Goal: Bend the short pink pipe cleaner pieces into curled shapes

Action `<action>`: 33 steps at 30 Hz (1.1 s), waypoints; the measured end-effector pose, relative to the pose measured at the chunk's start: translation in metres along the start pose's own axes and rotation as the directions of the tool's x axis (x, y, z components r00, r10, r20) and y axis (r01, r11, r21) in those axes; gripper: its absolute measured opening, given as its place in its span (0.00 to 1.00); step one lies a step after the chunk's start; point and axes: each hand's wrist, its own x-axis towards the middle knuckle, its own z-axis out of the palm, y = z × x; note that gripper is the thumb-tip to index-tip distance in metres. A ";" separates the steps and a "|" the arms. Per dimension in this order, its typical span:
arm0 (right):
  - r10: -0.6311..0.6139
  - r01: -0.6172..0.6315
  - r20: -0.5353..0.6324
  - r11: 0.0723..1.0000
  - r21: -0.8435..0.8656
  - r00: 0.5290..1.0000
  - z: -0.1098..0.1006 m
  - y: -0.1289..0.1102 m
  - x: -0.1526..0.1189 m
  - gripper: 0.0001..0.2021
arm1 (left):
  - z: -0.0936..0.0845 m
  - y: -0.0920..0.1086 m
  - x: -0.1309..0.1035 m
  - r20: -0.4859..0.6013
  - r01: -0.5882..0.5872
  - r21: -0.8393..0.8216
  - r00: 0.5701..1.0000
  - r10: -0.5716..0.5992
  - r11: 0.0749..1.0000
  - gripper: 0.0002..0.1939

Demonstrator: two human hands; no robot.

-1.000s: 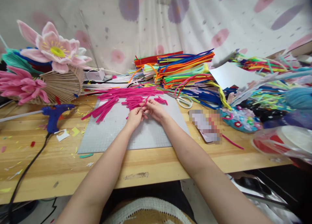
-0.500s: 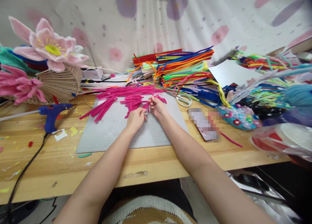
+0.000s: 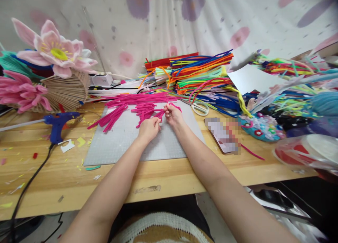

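Both hands work over a grey cutting mat (image 3: 126,144) on a wooden table (image 3: 163,179). My left hand (image 3: 149,128) pinches the near end of a short pink pipe cleaner piece (image 3: 160,115). My right hand (image 3: 173,115) grips the far end of the same piece, fingers curled. Just beyond the hands lies a heap of short pink pipe cleaner pieces (image 3: 144,109), and a longer bundle of pink pipe cleaners (image 3: 111,118) slants across the mat's left corner.
A blue glue gun (image 3: 59,125) with a black cord lies left. Pipe-cleaner flowers (image 3: 52,51) and a ribbed fan stand far left. Stacked coloured pipe cleaners (image 3: 198,74), white scissors (image 3: 200,109), a blurred flat object (image 3: 223,134) and tape rolls (image 3: 308,151) crowd the back and right.
Both hands shifted slightly away from me toward the pink heap, the right hand lifting one end of the piece. The view drifted a little.
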 end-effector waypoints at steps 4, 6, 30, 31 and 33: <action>-0.081 0.086 0.159 0.996 -0.028 0.984 -0.004 -0.004 0.001 0.07 | 0.003 -0.010 0.000 -0.014 0.029 -0.208 0.999 -0.033 0.978 0.12; -0.092 0.105 0.215 0.993 -0.052 0.972 -0.004 -0.002 0.000 0.08 | 0.001 -0.010 0.001 -0.120 0.013 -0.231 0.992 -0.041 0.973 0.13; -0.175 0.159 0.134 0.980 0.120 0.975 -0.011 -0.003 0.005 0.06 | -0.011 -0.012 -0.001 -0.267 0.115 -0.024 0.956 -0.118 0.993 0.10; -0.194 0.180 0.094 0.973 0.143 0.976 -0.015 -0.007 0.007 0.07 | -0.011 -0.014 0.000 -0.266 0.135 -0.078 0.952 -0.151 0.988 0.09; -0.209 0.199 0.062 0.970 0.138 0.976 -0.021 -0.013 0.007 0.07 | -0.012 -0.018 0.003 -0.225 0.133 -0.299 0.953 -0.205 0.945 0.10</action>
